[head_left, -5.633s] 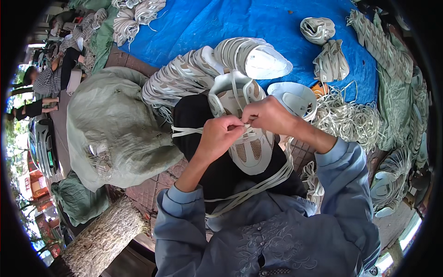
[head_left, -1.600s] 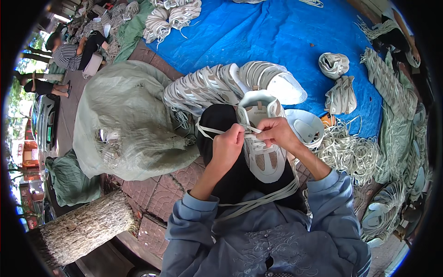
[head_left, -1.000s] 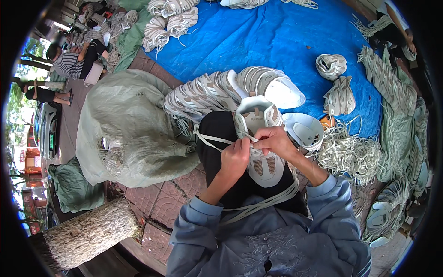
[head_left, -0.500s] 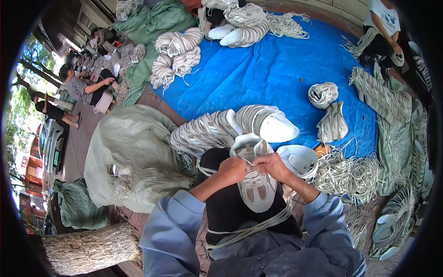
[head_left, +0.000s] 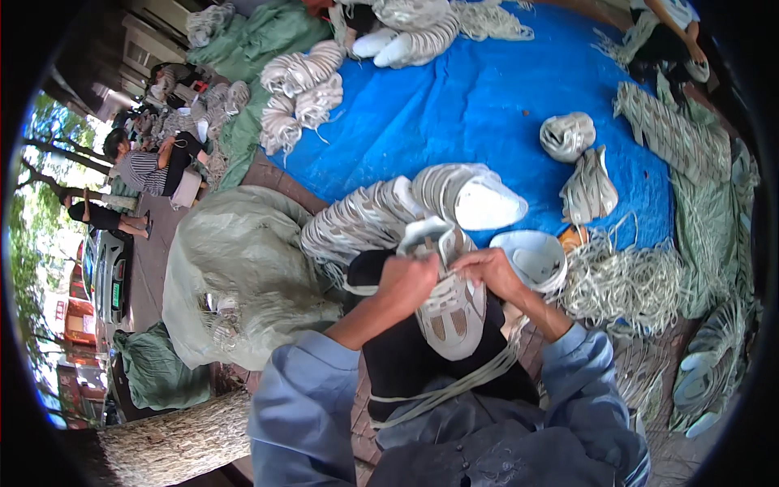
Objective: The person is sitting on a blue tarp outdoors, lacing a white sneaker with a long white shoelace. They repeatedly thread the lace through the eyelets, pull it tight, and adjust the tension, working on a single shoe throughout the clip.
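A white and beige sneaker upper (head_left: 454, 325) rests on my lap, its toe toward me and its opening away. My left hand (head_left: 407, 284) is closed in a fist at the left of its lacing, slightly blurred. At the right of the lacing, my right hand (head_left: 491, 270) pinches a white shoelace by the upper eyelets. What lies inside the left fist is mostly hidden, but it appears to hold the lace as well. A bundle of loose pale laces (head_left: 462, 388) lies across my dark-clad thighs.
Stacked shoe uppers (head_left: 361, 219) lie beyond my knees on a blue tarp (head_left: 454, 122). A white bowl-shaped piece (head_left: 531, 258) and a heap of laces (head_left: 625, 280) are at the right. Left stand a pale sack (head_left: 243, 268) and a tree trunk (head_left: 178, 438). Several people sit farther off.
My hands have drawn slightly apart over the lacing and moved a little toward the shoe's opening. The whole view has shifted slightly. The seated person at far left has pulled an arm in.
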The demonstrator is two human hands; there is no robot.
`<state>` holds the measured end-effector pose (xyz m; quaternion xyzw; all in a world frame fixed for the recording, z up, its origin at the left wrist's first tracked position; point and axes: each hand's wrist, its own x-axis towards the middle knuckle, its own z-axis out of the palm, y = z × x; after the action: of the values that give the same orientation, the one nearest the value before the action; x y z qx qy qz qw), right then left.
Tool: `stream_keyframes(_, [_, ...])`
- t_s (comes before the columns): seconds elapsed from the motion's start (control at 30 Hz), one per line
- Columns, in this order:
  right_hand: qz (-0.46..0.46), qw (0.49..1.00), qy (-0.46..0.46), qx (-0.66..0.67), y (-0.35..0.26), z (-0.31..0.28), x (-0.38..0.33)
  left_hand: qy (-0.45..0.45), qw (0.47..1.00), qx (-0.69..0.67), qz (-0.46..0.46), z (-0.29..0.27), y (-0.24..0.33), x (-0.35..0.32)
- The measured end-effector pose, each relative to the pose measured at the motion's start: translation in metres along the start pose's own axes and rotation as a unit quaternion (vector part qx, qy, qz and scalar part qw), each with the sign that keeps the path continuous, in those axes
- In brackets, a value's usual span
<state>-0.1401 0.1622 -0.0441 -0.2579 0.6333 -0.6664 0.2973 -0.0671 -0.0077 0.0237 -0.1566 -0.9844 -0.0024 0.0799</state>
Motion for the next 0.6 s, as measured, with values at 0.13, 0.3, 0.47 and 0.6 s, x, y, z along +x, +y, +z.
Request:
stream_keyframes(0.13, [0.079,0.996,0.012,-0.029,-0.004,-0.013,-0.006,0.161,0.980,-0.102,-0.064,-0.024,-0.001,0.016])
stream_keyframes(0.3, [-0.057,0.989,0.026,-0.135,-0.003,-0.012,-0.005,-0.030,0.932,-0.287,-0.219,0.013,0.008,0.003])
stream_keyframes(0.47, [-0.126,0.957,0.025,-0.262,-0.002,-0.002,-0.005,-0.117,0.940,-0.226,-0.229,0.019,0.006,0.012])
stream_keyframes(0.6, [-0.161,0.936,0.030,-0.310,0.003,0.001,-0.002,-0.138,0.932,-0.233,-0.242,0.015,0.007,0.014])
